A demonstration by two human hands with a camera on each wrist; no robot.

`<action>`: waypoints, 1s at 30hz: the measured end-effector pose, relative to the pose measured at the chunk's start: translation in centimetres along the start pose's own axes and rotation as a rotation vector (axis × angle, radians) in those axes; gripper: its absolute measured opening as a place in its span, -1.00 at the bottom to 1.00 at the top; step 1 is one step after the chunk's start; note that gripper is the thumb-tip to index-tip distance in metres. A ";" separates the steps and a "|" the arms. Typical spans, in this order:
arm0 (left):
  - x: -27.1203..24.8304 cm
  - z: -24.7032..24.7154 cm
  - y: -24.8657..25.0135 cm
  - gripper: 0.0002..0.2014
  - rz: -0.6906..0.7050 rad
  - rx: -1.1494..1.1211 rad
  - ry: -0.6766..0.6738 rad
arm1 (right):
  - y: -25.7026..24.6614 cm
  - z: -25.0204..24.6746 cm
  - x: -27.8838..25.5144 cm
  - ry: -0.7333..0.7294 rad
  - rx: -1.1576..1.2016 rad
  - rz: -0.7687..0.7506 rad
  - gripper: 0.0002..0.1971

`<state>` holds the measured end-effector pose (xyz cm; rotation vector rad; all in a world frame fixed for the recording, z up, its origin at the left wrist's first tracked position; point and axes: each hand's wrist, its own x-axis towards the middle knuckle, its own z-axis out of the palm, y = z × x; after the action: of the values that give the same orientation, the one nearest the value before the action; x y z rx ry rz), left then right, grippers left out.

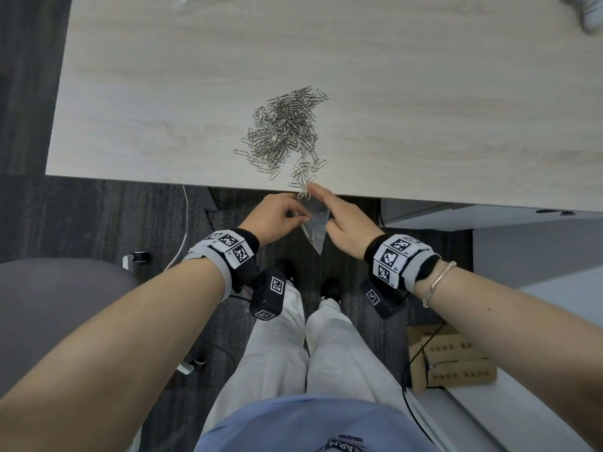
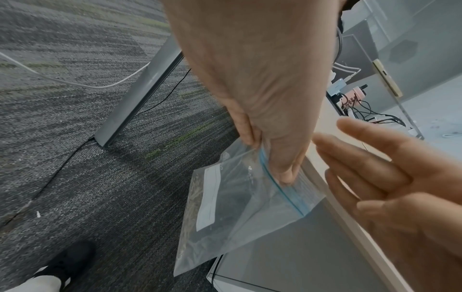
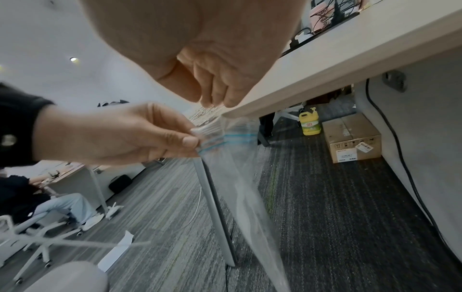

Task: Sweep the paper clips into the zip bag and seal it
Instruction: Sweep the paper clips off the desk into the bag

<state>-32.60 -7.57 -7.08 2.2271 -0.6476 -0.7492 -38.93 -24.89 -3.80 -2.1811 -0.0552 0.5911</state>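
Observation:
A heap of silver paper clips (image 1: 282, 132) lies on the pale wood table (image 1: 424, 109), with a thin trail running down to its near edge. Just below that edge hangs a clear zip bag (image 1: 315, 231) with a blue zip line (image 2: 282, 189). My left hand (image 1: 277, 216) pinches the bag's top by the zip strip (image 3: 200, 138), thumb against fingers. My right hand (image 1: 339, 216) is open beside the bag, fingers straight, its fingertips (image 1: 310, 186) at the table edge touching the nearest clips. The bag (image 3: 240, 177) droops toward the floor. I cannot see any clips inside it.
A grey chair (image 1: 49, 305) stands at my left, cardboard packing (image 1: 453, 363) at my right. Under the table are a grey leg (image 3: 215, 207), a yellow bottle (image 3: 310, 123), a cardboard box (image 3: 352, 138) and cables. Another person sits at a desk far left (image 3: 37, 203).

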 end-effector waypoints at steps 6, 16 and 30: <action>-0.2 -0.1 -0.1 -0.87 -0.014 -0.018 0.001 | -0.4 -1.9 3.6 0.123 -0.131 -0.037 -0.31; -0.8 -1.0 0.0 -0.86 -0.052 -0.030 -0.017 | -0.3 -1.5 5.8 -0.040 -0.358 -0.071 -0.29; -0.5 -1.0 -0.1 -0.86 -0.039 -0.025 -0.018 | 0.1 -1.9 2.4 0.067 -0.185 -0.076 -0.29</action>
<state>-32.24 -6.75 -6.45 2.2185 -0.6016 -0.7937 -36.03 -25.76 -3.87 -2.3646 -0.1626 0.4859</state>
